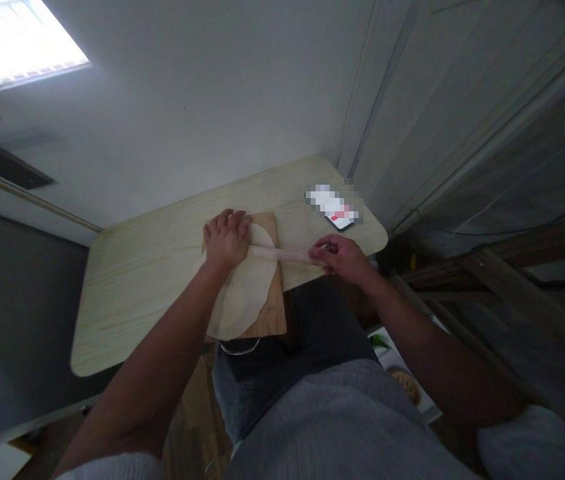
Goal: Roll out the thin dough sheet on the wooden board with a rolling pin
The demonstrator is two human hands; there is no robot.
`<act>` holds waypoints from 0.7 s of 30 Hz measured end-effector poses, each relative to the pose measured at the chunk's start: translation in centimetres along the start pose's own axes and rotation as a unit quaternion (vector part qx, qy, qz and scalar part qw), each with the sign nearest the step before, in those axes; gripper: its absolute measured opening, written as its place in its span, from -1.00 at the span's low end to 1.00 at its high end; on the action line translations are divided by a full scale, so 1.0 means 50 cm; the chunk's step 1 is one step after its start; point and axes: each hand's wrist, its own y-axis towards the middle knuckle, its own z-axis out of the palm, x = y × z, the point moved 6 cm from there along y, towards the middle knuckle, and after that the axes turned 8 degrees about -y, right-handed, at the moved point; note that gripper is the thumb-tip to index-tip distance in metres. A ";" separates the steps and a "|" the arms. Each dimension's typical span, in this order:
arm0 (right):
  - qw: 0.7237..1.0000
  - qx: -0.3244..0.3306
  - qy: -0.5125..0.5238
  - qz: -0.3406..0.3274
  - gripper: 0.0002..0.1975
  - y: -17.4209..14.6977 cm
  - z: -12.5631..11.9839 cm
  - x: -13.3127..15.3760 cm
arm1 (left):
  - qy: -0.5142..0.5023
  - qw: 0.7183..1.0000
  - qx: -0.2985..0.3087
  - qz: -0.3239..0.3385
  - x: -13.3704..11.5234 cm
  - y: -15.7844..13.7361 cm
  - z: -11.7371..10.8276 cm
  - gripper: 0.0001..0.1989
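Note:
A thin, pale sheet of rolled-out dough covers much of a wooden cutting board at the table's front edge. Across it lies a slim light rolling pin, sticking out past the board's right side. My left hand is palm down over the pin's left end and the dough, its fingers stretched out and slightly apart; what is under the palm is hidden. With thumb and fingers closed, my right hand grips the pin's right end, off the board. A metal ring handle shows below the board.
The pale wood-grain table stands against a white wall. A phone with its screen lit lies toward the table's right end. Below on the right, a white surface bears a round tan item. Wooden beams run along the right.

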 end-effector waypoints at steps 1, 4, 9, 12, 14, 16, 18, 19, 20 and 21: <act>1.000 0.010 -0.007 -0.003 -0.60 -0.001 0.001 0.001 | 0.004 1.000 -0.004 0.005 0.002 -0.009 -0.001 -0.48; 0.999 0.045 -0.023 -0.007 -0.60 -0.003 0.005 0.001 | 0.014 1.000 -0.009 0.012 0.005 -0.036 -0.006 -0.47; 0.995 0.078 -0.051 -0.030 -0.59 -0.009 0.011 0.009 | 0.022 1.000 0.012 -0.011 0.007 -0.048 -0.010 -0.45; 0.994 0.075 -0.071 -0.043 -0.60 -0.013 0.010 0.017 | 0.025 0.999 0.024 -0.015 0.004 -0.038 -0.009 -0.45; 0.994 0.066 -0.083 -0.041 -0.60 -0.014 0.008 0.018 | 0.026 0.999 0.032 -0.020 0.004 -0.028 -0.005 -0.45; 0.994 0.060 -0.086 -0.033 -0.59 -0.014 0.007 0.017 | 0.028 0.999 0.038 -0.023 0.004 -0.018 -0.002 -0.45; 0.994 0.059 -0.086 -0.029 -0.59 -0.013 0.007 0.015 | 0.027 0.999 0.040 -0.024 0.002 -0.009 0.000 -0.45; 0.994 0.059 -0.087 -0.028 -0.60 -0.012 0.007 0.014 | 0.027 0.999 0.041 -0.024 0.000 -0.005 0.001 -0.45; 0.994 0.058 -0.088 -0.029 -0.60 -0.012 0.006 0.014 | 0.026 0.998 0.043 -0.024 -0.002 -0.001 0.001 -0.45; 0.994 0.057 -0.090 -0.030 -0.61 -0.011 0.006 0.013 | 0.025 0.998 0.045 -0.024 -0.004 0.003 0.001 -0.46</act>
